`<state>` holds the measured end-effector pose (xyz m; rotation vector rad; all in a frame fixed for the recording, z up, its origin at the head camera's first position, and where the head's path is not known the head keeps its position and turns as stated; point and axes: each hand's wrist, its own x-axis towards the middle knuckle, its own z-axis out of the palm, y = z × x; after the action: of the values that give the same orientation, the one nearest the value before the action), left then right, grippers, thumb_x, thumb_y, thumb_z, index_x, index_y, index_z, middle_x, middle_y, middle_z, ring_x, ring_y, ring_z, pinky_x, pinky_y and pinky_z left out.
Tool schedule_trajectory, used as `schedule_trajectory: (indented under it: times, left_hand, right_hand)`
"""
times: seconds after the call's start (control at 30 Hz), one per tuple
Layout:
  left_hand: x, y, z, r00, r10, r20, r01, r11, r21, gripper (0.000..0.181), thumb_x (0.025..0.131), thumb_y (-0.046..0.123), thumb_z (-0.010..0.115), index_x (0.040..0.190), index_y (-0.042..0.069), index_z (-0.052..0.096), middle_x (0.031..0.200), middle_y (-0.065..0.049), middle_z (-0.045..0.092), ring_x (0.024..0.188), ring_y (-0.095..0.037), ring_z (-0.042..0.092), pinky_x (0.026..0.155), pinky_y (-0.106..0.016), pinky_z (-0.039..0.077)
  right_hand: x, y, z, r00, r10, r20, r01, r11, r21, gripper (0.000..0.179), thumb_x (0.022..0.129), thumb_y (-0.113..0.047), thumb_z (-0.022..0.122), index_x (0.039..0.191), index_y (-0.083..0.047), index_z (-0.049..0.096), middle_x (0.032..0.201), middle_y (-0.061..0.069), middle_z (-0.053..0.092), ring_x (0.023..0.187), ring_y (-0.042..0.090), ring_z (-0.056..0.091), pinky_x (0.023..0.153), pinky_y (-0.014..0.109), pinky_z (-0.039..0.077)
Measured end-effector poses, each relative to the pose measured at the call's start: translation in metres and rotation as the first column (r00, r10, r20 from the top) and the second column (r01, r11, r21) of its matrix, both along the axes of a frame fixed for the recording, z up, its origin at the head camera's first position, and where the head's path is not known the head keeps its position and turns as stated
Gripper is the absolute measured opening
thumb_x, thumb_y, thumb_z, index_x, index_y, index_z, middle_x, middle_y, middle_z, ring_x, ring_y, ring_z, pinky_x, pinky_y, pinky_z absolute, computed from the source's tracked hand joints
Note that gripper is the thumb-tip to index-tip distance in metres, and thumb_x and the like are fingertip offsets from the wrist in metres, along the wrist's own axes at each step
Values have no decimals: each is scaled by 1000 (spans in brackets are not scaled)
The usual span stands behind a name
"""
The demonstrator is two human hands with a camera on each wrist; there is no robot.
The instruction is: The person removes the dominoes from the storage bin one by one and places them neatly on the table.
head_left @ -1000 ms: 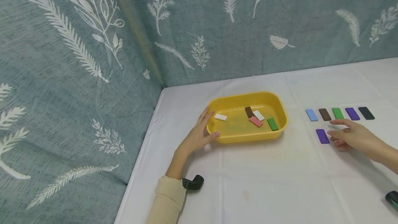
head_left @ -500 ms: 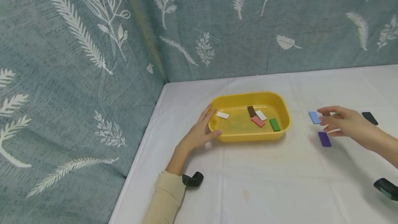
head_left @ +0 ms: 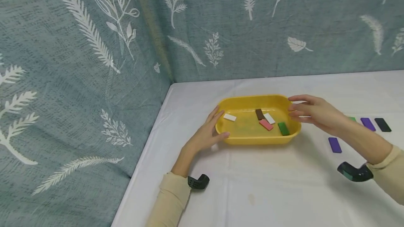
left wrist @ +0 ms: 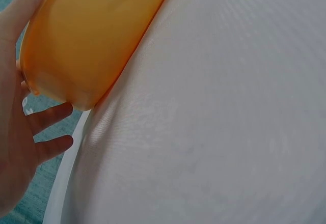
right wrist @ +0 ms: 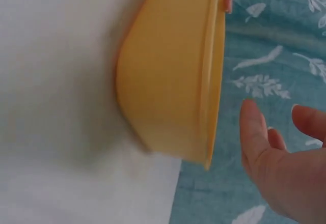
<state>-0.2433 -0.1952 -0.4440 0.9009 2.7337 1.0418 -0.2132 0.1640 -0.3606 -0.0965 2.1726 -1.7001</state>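
A shallow yellow plastic tub (head_left: 252,140) stands on the white cloth. It holds several small flat tiles: white (head_left: 230,117), brown (head_left: 260,114), pink (head_left: 266,124), green (head_left: 283,128) and a second white one (head_left: 269,118). My left hand (head_left: 203,134) rests against the tub's left end, thumb and fingers spread along the rim. In the left wrist view, two fingers (left wrist: 53,146) extend straight below the tub. My right hand (head_left: 310,109) hovers at the tub's right rim with loosely bent fingers. The right wrist view shows it apart from the tub, with nothing between the fingers.
On the cloth at the right lie a purple tile (head_left: 335,145), another purple tile (head_left: 368,124), a black tile (head_left: 383,124) and a partly covered green tile (head_left: 352,118). My right forearm hides part of that area. A leaf-patterned teal curtain (head_left: 233,55) borders the table behind and at left.
My right hand has moved left, from beside the tiles on the cloth, over the row, to the tub's right end. My left hand stays at the tub. The head view has shifted slightly.
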Motion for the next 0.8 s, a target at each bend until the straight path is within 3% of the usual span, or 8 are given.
schedule_trajectory:
  times: [0.1, 0.2, 0.37, 0.6, 0.8]
  left_hand:
    - [1, 0, 0, 1000, 4, 2, -4, 1000, 4, 102, 79, 81, 40, 153, 14, 20, 159, 8, -3, 139, -33, 23, 103, -56, 30]
    - [2, 0, 1, 1000, 2, 8, -2, 1000, 3, 100, 80, 80, 41, 153, 15, 20, 159, 9, -3, 139, -33, 22, 103, -56, 30]
    - [2, 0, 2, 1000, 6, 7, -6, 1000, -7, 100, 79, 81, 40, 153, 17, 20, 158, 10, -4, 139, -31, 23, 104, -55, 30]
    - [1, -2, 2, 1000, 1, 3, -1, 1000, -5, 100, 80, 81, 40, 153, 15, 21, 158, 12, -5, 139, -30, 22, 104, -53, 30]
    - [1, -1, 2, 1000, 0, 5, 0, 1000, -16, 101, 79, 82, 39, 153, 16, 20, 158, 12, -5, 139, -30, 22, 105, -52, 29]
  right_hand:
    - [-7, -16, -1, 999, 17, 44, -12, 993, -118, 59, 102, -18, 47, 149, 4, 17, 144, 25, 29, 101, 6, 60, 95, 31, 42]
    - [-12, -30, -4, 998, 46, 53, -35, 984, -177, 58, 102, -14, 46, 148, 6, 17, 142, 25, 30, 100, 6, 60, 95, 30, 42]
    - [-24, -51, -11, 995, 73, 66, -58, 977, -207, 58, 102, -13, 45, 148, 6, 16, 138, 25, 34, 103, 11, 59, 94, 28, 44]
    - [-40, -75, -18, 987, 48, 153, -16, 979, -205, 59, 102, -14, 44, 150, 2, 14, 141, 25, 34, 117, 25, 48, 100, 33, 40]
    - [-49, -89, -26, 983, 21, 181, 14, 981, -191, 58, 101, -13, 45, 150, 1, 18, 141, 25, 34, 113, 24, 50, 99, 31, 41]
